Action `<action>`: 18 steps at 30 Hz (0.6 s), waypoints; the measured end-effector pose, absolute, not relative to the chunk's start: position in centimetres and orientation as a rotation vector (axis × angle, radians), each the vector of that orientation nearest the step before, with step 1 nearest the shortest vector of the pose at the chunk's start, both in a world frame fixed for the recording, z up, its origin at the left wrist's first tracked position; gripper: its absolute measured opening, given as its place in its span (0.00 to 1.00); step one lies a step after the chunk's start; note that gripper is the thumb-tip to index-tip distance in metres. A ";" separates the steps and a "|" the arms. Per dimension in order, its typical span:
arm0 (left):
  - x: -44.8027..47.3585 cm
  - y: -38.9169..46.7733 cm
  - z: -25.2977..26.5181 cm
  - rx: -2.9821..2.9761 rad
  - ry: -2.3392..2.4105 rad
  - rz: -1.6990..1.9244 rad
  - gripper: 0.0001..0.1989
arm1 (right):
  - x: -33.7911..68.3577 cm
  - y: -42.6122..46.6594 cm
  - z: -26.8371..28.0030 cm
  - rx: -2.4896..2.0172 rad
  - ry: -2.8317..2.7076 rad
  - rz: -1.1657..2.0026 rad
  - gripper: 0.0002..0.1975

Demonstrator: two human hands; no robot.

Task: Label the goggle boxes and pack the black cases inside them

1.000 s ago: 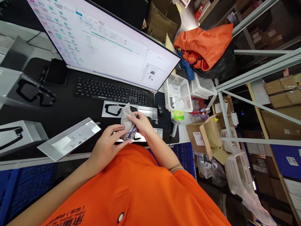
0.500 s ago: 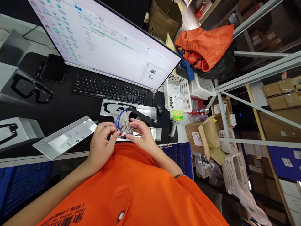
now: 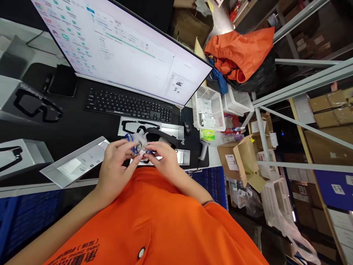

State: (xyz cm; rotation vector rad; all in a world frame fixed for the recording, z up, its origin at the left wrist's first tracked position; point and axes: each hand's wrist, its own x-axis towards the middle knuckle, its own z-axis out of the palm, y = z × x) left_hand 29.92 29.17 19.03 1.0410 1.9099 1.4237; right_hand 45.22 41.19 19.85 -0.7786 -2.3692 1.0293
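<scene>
Between my two hands is a small grey drawstring pouch [image 3: 140, 140] with blue cords, its gathered mouth facing me. My left hand [image 3: 117, 162] pinches it from the left, thumb and fingers near the gathered neck. From the other side my right hand [image 3: 164, 156] grips the neck and a blue cord. Just beyond the pouch lies an open white box [image 3: 172, 130] with a goggle picture on its lid [image 3: 138, 126]. A black strap [image 3: 162, 135] rests across it. To the left, a tilted white box tray [image 3: 78, 162] sits on the black desk mat.
A keyboard [image 3: 128, 105] and a large monitor [image 3: 121, 48] stand beyond the boxes. More goggle boxes [image 3: 35, 105] are at the left. Right of the mouse [image 3: 187, 128] are a scanner [image 3: 203, 149], a white basket [image 3: 209, 108] and an open carton [image 3: 242, 162].
The pouch has turned and its neck is drawn tighter, with the blue cords now out to both sides. My right hand has shifted slightly left, closer to my left hand.
</scene>
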 end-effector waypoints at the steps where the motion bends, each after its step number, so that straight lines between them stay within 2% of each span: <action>1: 29.8 29.1 19.1 1.113 1.949 1.383 0.19 | 45.2 41.3 19.8 -0.772 -2.387 1.039 0.10; 4: 29.5 29.0 19.0 1.109 1.962 1.308 0.18 | 45.0 41.4 19.5 -0.772 -2.444 1.050 0.12; 13: 27.9 29.7 18.1 1.366 1.851 1.129 0.16 | 45.3 41.5 20.4 -0.755 -2.604 1.101 0.06; 18: 26.5 28.9 19.3 1.180 1.722 1.088 0.17 | 46.4 42.2 21.3 -0.541 -2.609 1.192 0.07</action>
